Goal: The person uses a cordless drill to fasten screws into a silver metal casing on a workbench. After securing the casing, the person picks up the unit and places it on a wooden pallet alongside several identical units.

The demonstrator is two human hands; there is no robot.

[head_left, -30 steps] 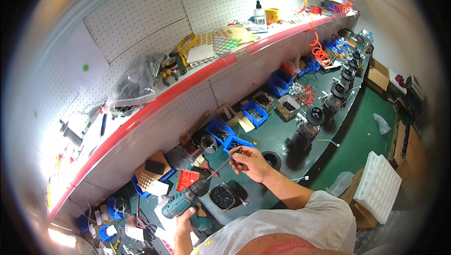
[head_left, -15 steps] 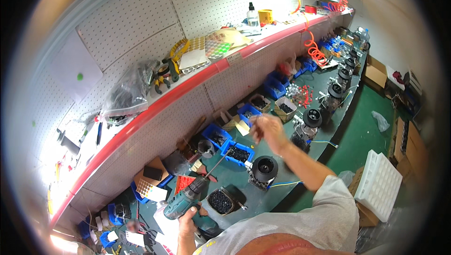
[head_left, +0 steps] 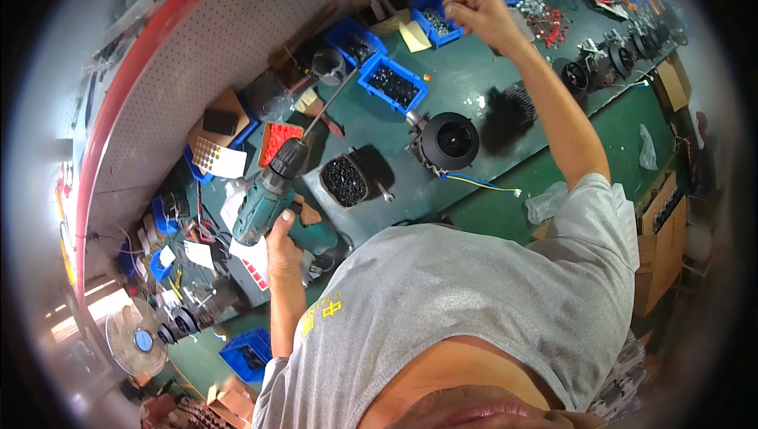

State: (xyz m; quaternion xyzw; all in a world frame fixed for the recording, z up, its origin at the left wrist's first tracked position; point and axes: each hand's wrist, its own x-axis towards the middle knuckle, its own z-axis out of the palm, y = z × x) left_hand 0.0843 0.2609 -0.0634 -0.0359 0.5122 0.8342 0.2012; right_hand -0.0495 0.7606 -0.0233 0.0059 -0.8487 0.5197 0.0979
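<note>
Left hand point(head_left: 284, 246) grips a teal plastic drill point(head_left: 259, 212); right hand point(head_left: 485, 20), fingers bent, hold unclear, is near a boxy blue bin point(head_left: 446, 39) by the table's point(head_left: 466, 77) far edge.

pale pegboard wall point(head_left: 245, 42) — red shelf edge point(head_left: 93, 121) — green bench point(head_left: 466, 73), green floor point(head_left: 493, 204)

grey shirt point(head_left: 474, 279) | chest print: large yellow characters point(head_left: 331, 310) beside a row of smaller yellow letters point(head_left: 318, 307)

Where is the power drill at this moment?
In the head view, the green power drill is left of centre, gripped in the left hand, just below the red pieces and left of the small black parts.
</note>
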